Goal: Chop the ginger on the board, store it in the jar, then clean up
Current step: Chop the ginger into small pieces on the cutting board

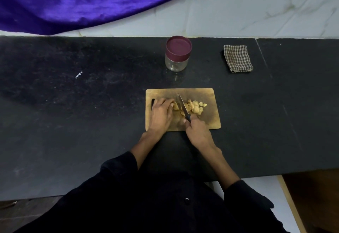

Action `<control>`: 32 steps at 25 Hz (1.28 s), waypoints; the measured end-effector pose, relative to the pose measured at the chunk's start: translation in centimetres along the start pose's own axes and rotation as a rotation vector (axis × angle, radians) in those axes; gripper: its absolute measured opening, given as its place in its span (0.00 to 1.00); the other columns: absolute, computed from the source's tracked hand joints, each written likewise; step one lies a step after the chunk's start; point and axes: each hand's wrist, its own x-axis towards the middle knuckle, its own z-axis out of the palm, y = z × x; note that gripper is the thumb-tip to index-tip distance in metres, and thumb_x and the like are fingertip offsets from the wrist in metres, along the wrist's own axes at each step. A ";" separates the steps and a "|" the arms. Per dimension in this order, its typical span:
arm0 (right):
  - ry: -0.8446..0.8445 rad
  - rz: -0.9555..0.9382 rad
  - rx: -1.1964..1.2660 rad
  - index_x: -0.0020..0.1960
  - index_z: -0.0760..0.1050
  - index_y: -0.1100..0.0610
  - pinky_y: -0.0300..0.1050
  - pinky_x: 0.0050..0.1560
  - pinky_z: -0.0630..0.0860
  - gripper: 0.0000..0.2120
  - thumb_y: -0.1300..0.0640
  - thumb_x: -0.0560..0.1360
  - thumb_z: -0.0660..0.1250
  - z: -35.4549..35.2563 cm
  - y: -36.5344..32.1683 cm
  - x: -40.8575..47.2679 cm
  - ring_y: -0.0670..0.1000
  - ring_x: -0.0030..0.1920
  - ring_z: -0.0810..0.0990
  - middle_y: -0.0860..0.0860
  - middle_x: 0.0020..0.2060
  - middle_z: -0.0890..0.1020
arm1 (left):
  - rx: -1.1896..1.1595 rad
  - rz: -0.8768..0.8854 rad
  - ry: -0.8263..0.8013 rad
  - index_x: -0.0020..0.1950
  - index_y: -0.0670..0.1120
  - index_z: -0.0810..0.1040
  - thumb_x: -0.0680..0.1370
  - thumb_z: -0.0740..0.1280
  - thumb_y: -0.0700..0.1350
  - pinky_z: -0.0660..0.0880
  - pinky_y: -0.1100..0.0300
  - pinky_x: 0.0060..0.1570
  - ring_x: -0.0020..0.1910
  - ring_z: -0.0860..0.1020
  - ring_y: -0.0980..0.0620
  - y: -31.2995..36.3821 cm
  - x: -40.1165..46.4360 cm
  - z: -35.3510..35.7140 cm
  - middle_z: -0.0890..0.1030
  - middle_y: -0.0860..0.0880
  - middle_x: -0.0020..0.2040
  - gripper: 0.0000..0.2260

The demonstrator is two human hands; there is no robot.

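Already the pale yellow ginger chunks point(191, 106) are seen heaped at the middle of the worn rectangular wooden chopping board point(211, 119), cut into coarse pieces. Across the heap lies the steel blade of a black-handled kitchen knife point(182, 104), its tip pointing toward 11 o'clock. The handle is gripped by the right hand point(199, 132), whose fingers are wrapped tight around it. At 9 o'clock of the heap, the left hand point(161, 114) is laid on the board, its fingers curled down and pressed against the leftmost ginger.

Chopping is judged to be well under way but unfinished, since the pieces are large. Storing and cleaning are judged still to be done.

At 12 o'clock of the board, well apart on the black stone counter point(73, 122), a clear glass jar with a maroon screw lid point(178, 54) stands upright; it is closed, and nothing can be made out inside. At 2 o'clock, a folded brown-and-white checked cloth point(238, 58) lies untouched.
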 end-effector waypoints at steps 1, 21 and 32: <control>0.002 -0.004 -0.003 0.56 0.70 0.56 0.56 0.48 0.79 0.09 0.51 0.84 0.57 0.0 -0.1 0.0 0.54 0.46 0.81 0.54 0.46 0.80 | 0.002 0.008 -0.013 0.62 0.42 0.78 0.80 0.62 0.42 0.68 0.57 0.58 0.55 0.71 0.46 -0.1 -0.1 -0.1 0.78 0.44 0.56 0.12; 0.028 -0.042 -0.209 0.60 0.67 0.57 0.58 0.49 0.80 0.08 0.54 0.84 0.56 1.0 -1.1 -0.1 0.57 0.48 0.82 0.55 0.48 0.81 | 0.099 0.048 0.023 0.58 0.40 0.81 0.76 0.69 0.41 0.75 0.51 0.52 0.48 0.73 0.45 -0.7 0.1 0.9 0.78 0.44 0.49 0.12; -0.067 -0.034 -0.190 0.61 0.68 0.56 0.58 0.52 0.79 0.08 0.56 0.83 0.57 0.1 -0.7 0.9 0.56 0.50 0.82 0.55 0.50 0.81 | -0.018 -0.035 0.034 0.55 0.41 0.82 0.75 0.70 0.44 0.73 0.55 0.52 0.51 0.73 0.47 -0.6 0.1 0.8 0.80 0.45 0.50 0.11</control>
